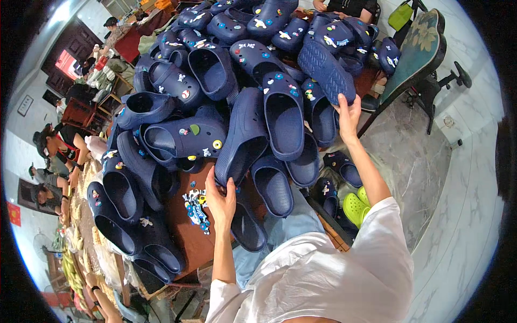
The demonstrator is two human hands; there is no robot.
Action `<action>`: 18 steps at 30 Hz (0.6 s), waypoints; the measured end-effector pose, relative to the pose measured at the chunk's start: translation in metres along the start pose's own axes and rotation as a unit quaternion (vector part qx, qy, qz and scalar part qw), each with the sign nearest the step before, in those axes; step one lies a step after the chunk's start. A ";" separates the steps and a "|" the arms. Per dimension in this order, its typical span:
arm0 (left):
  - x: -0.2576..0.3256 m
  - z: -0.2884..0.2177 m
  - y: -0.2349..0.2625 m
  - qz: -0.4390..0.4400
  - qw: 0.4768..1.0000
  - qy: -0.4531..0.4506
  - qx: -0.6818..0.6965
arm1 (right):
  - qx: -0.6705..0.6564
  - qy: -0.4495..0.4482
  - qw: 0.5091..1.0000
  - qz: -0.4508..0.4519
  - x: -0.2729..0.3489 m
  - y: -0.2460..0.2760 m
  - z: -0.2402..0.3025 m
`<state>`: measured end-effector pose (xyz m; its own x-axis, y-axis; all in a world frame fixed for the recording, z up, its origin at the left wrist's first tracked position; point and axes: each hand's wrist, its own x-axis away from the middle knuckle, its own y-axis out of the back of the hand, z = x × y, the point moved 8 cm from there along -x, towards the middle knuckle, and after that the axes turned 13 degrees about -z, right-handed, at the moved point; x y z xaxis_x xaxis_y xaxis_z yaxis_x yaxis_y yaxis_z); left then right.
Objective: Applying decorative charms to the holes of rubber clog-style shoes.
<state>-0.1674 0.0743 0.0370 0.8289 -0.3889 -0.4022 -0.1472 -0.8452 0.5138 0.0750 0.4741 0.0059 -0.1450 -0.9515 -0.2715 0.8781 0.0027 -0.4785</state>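
A big heap of navy clogs covers the brown table (196, 245), many of them dotted with small colourful charms. My left hand (221, 200) has its fingers closed on the heel end of a navy clog (245, 126) that stands tilted in the middle of the heap. At the right side, my right hand (349, 114) grips another navy clog (325, 69) by one end, its ridged sole turned toward me. Beside my left hand lies a small pile of loose charms (197, 211) in blue, white and yellow.
Bright green clogs (354, 209) and several navy ones stand on the floor at my right. Beyond them is a green padded chair (417, 56) with an office chair base (431, 91). Several people sit at the left, one in a black top (75, 142), and another person (344, 6) sits across the table.
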 end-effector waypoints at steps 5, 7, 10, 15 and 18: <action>0.000 -0.003 -0.001 -0.037 0.999 -0.029 0.003 | -0.004 -0.019 1.000 -0.004 -0.006 0.007 0.024; 0.002 0.014 -0.001 -0.042 0.997 0.056 0.040 | -0.010 -0.009 1.000 -0.005 -0.002 -0.001 0.041; 0.000 0.016 -0.001 -0.052 0.996 0.057 0.047 | -0.005 0.013 1.000 -0.001 0.001 -0.011 0.068; 0.001 0.005 0.006 -0.070 0.995 0.056 0.044 | 0.019 0.107 0.994 0.012 -0.001 -0.012 0.078; 0.000 -0.002 0.017 -0.119 0.993 -0.026 0.000 | 0.081 0.175 0.981 0.035 0.013 -0.018 0.079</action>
<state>-0.1685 0.0607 0.0475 0.8108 -0.1968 -0.5513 0.0496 -0.9153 0.3998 0.0937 0.4373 0.0769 -0.2053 -0.7863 -0.5828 0.9481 -0.0120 -0.3178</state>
